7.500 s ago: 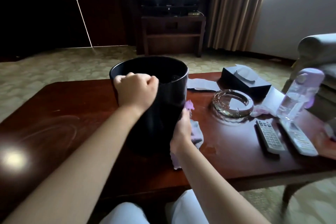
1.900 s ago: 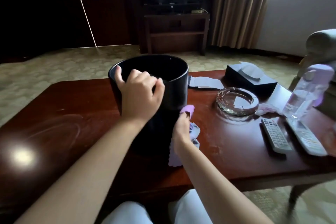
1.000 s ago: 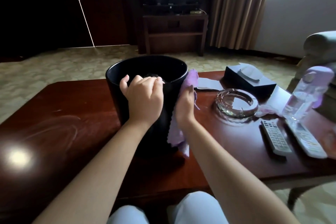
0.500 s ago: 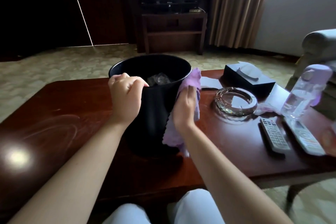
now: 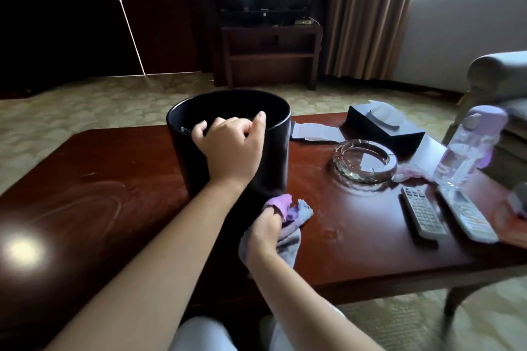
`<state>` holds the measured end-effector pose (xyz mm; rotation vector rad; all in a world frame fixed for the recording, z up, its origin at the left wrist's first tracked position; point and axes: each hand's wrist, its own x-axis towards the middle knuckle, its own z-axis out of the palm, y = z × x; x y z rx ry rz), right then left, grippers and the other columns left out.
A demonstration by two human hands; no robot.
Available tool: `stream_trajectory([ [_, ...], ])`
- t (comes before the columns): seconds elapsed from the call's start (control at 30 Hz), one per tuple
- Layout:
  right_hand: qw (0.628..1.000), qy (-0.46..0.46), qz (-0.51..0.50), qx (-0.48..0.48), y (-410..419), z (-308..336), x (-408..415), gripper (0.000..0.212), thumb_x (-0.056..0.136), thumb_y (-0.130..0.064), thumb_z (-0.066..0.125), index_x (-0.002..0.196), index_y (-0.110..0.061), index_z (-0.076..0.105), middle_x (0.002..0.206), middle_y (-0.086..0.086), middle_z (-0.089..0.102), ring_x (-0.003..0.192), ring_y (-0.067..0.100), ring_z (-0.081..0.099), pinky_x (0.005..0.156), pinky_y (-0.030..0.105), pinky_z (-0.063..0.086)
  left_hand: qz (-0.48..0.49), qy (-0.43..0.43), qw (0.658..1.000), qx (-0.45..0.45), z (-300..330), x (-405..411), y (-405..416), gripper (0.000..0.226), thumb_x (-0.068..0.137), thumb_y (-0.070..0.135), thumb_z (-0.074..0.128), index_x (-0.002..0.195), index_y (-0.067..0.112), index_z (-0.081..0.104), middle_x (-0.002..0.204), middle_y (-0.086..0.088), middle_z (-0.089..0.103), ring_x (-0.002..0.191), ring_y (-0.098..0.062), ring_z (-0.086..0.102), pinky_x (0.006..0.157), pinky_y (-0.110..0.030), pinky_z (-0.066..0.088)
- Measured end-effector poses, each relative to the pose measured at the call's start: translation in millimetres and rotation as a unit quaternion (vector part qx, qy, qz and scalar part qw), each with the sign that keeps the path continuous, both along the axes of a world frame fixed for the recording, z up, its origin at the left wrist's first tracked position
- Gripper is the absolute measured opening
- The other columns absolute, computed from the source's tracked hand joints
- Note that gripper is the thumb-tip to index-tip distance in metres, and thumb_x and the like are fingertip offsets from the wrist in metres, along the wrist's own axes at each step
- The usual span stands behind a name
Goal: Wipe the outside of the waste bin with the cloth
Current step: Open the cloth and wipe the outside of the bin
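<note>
Nearby, ashtray (image 5: 365, 162), two remotes (image 5: 422, 214) and bottle (image 5: 467, 148) crowd the bin (image 5: 273, 157)

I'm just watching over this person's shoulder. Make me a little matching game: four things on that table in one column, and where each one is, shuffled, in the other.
Things:
1. waste bin
2. cloth
3. glass ashtray
4. water bottle

Places:
A. bunched in the right hand, low against the bin's side
B. standing at the table's right end, beyond the two remote controls
C. between the bin and the remotes, in front of the dark tissue box
D. upright on the table, its rim gripped by the left hand

Pairs: 1-D, 2-A, 3-C, 4-B
</note>
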<state>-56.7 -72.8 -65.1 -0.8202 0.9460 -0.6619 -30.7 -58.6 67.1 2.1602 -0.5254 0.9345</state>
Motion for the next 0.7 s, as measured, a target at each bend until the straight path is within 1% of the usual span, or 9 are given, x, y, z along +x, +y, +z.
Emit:
stream_trajectory([
  [0.07, 0.994, 0.015, -0.061, -0.087, -11.8, 5.5, 7.2, 0.053, 0.077, -0.072, 0.044, 0.092, -0.022, 0.056, 0.1, 0.005, 0.065, 0.094, 0.022, 0.063, 0.092, 0.034, 0.049, -0.003, 0.0, 1.0, -0.015, -2.7, 5.5, 9.3, 0.053, 0.081, 0.055, 0.029, 0.044, 0.018, 0.042, 0.052, 0.006, 0.053, 0.076, -0.016, 0.055, 0.09, -0.029, 0.018],
  [0.17, 0.966, -0.068, 0.075, -0.239, -34.0, 30.2, 16.9, 0.059, 0.079, -0.058, 0.035, 0.11, -0.01, 0.053, 0.107, 0.007, 0.055, 0.103, 0.018, 0.051, 0.105, 0.041, 0.037, -0.051, 0.037, 0.996, -0.064, -2.1, 18.5, 26.9, 0.049, 0.082, 0.047, 0.04, 0.049, 0.014, 0.056, 0.042, 0.01, 0.048, 0.068, -0.003, 0.05, 0.087, -0.022, 0.019],
  [0.27, 0.922, -0.137, 0.109, -0.346, -57.8, 56.3, 21.3, 0.049, 0.084, -0.037, 0.031, 0.111, -0.001, 0.05, 0.097, -0.001, 0.05, 0.092, -0.003, 0.044, 0.097, 0.029, 0.034, -0.099, 0.055, 0.988, -0.108, -0.8, 29.0, 38.6, 0.047, 0.076, 0.046, 0.041, 0.046, 0.013, 0.055, 0.044, 0.004, 0.052, 0.064, 0.004, 0.05, 0.087, -0.017, 0.022],
  [0.37, 0.943, -0.082, 0.196, -0.257, -87.0, 44.5, 37.0, 0.06, 0.092, -0.05, 0.029, 0.129, -0.008, 0.05, 0.119, -0.007, 0.052, 0.11, 0.005, 0.046, 0.102, 0.028, 0.033, -0.131, 0.048, 0.984, -0.113, -2.3, 34.8, 42.6, 0.053, 0.073, 0.045, 0.038, 0.048, 0.002, 0.054, 0.043, -0.007, 0.049, 0.06, 0.0, 0.049, 0.087, -0.029, 0.028],
  [0.4, 0.96, -0.037, 0.204, -0.186, -91.2, 30.2, 39.9, 0.067, 0.085, -0.063, 0.03, 0.126, -0.015, 0.055, 0.124, -0.004, 0.056, 0.116, 0.014, 0.051, 0.105, 0.033, 0.035, -0.136, 0.049, 0.984, -0.109, -2.4, 35.5, 43.4, 0.054, 0.074, 0.044, 0.038, 0.047, -0.001, 0.053, 0.042, -0.007, 0.046, 0.059, -0.001, 0.048, 0.087, -0.03, 0.028],
  [0.47, 0.975, 0.087, 0.168, -0.115, -93.6, -6.0, 36.9, 0.072, 0.069, -0.076, 0.031, 0.107, -0.025, 0.064, 0.114, 0.001, 0.065, 0.109, 0.026, 0.059, 0.102, 0.039, 0.042, -0.125, 0.044, 0.988, -0.082, -1.7, 36.6, 45.2, 0.053, 0.076, 0.042, 0.039, 0.044, 0.001, 0.044, 0.039, 0.001, 0.036, 0.059, -0.004, 0.046, 0.087, -0.03, 0.026],
  [0.57, 0.994, 0.065, 0.065, -0.066, -55.0, -9.6, 7.8, 0.034, 0.087, -0.05, 0.038, 0.097, -0.031, 0.063, 0.108, -0.004, 0.065, 0.097, 0.02, 0.062, 0.088, 0.021, 0.049, -0.055, 0.014, 0.998, -0.028, -1.7, 26.4, 38.1, 0.045, 0.08, 0.044, 0.04, 0.047, 0.014, 0.038, 0.046, 0.008, 0.038, 0.071, -0.011, 0.047, 0.088, -0.033, 0.021],
  [0.63, 0.995, 0.066, 0.047, -0.062, -27.2, -5.0, 0.2, 0.053, 0.08, -0.054, 0.024, 0.097, -0.02, 0.061, 0.121, 0.006, 0.059, 0.112, 0.025, 0.054, 0.099, 0.027, 0.04, -0.016, -0.024, 1.0, 0.005, -5.2, 12.2, 22.6, 0.039, 0.082, 0.045, 0.042, 0.053, 0.02, 0.049, 0.056, 0.009, 0.05, 0.079, -0.016, 0.051, 0.091, -0.037, 0.021],
  [0.7, 0.991, 0.082, 0.077, -0.066, -4.8, -13.8, 6.9, 0.083, 0.069, -0.059, 0.018, 0.125, -0.008, 0.052, 0.136, 0.014, 0.048, 0.127, 0.028, 0.043, 0.109, 0.037, 0.032, -0.008, -0.065, 0.997, 0.044, -11.1, 2.0, 10.4, 0.034, 0.084, 0.047, 0.045, 0.065, 0.023, 0.06, 0.066, 0.007, 0.06, 0.082, -0.019, 0.055, 0.096, -0.041, 0.021],
])
